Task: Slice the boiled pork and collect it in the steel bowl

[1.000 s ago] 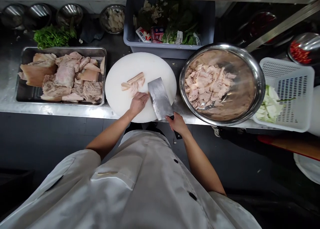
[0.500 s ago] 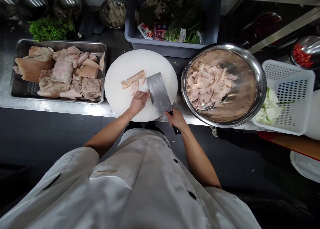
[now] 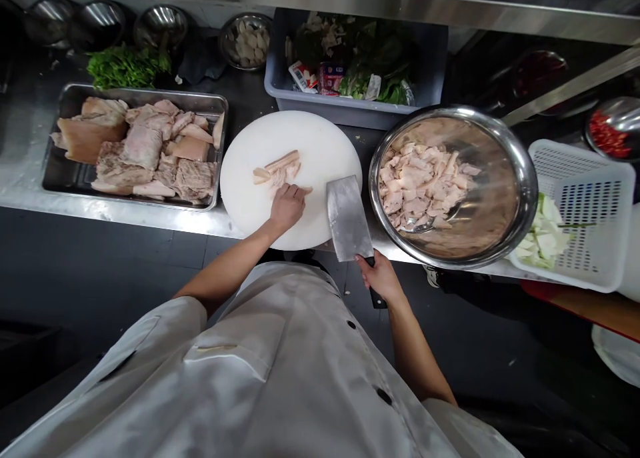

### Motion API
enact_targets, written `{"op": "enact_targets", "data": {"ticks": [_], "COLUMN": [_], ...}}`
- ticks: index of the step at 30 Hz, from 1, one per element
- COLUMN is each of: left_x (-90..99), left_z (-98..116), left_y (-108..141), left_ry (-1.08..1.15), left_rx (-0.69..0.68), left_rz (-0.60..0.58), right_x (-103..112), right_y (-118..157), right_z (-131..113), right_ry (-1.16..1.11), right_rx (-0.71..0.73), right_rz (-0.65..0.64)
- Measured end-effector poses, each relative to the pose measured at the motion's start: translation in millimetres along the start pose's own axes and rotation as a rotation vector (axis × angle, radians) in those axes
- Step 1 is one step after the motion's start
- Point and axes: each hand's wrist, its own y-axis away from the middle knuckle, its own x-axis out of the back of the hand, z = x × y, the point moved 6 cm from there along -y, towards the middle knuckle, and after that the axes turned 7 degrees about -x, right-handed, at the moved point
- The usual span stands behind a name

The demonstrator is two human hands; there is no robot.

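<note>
A round white cutting board (image 3: 245, 185) lies on the counter with several strips of cooked pork (image 3: 278, 167) near its middle. My left hand (image 3: 289, 206) rests at the near end of these strips. Its fingers are curled over a small piece of pork, and a tip of it pokes out to the right. By its black handle my right hand (image 3: 384, 278) grips a cleaver (image 3: 350, 215). The wide blade overlaps the board's right edge, apart from the meat. The cleaver's handle extends past the counter's front edge.
Left of the board a metal tray (image 3: 53, 175) holds big pork chunks. A steel bowl (image 3: 525, 171) of cut pork stands on the right, beside a white basket (image 3: 613, 245) with pale vegetable slices. Behind the board is a grey bin (image 3: 340, 108) with greens and packets.
The cleaver has moved right, away from the pork and my left hand. My left hand has shifted slightly and stays at the meat. The whole view has moved a little.
</note>
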Motion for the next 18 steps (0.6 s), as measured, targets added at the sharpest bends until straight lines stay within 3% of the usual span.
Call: {"op": "enact_targets", "data": {"ticks": [3,6,8,11,13,15,18], "left_x": [23.0,48.0,51.3,38.8,33.1,34.3,48.4], "left_z": [-30.0,-74.9,-94.9,-103.6,-108.7,-119.6,-143.7], "left_y": [-13.2,-21.4,-30.1,-51.0,-68.2,-85.8,-99.8], "left_ry": [-0.048,-0.038,-0.011,0.005,-0.020,-0.048,-0.059], "left_rx": [0.128,0.281,0.275,0.171,0.181,0.235,0.294], "left_rz": [0.131,0.227,0.166,-0.019,-0.066,-0.069,-0.024], "right_x": [-12.7,-33.7,-53.6,-87.3,-101.8,-103.0,-85.5], "right_y": [1.3,-9.4,-22.4,-41.6,-49.2,-52.0,-51.6], "right_z": [11.0,-6.4,-32.8,-75.7,-95.0,-103.6,-99.5], "right_ry": [-0.046,-0.007,0.054,0.159,0.219,0.265,0.299], "right_rx": [-0.020,0.021,0.051,0.073,0.079,0.094,0.125], "right_rz": [0.013,0.055,0.068,0.021,-0.002,0.014,0.052]}}
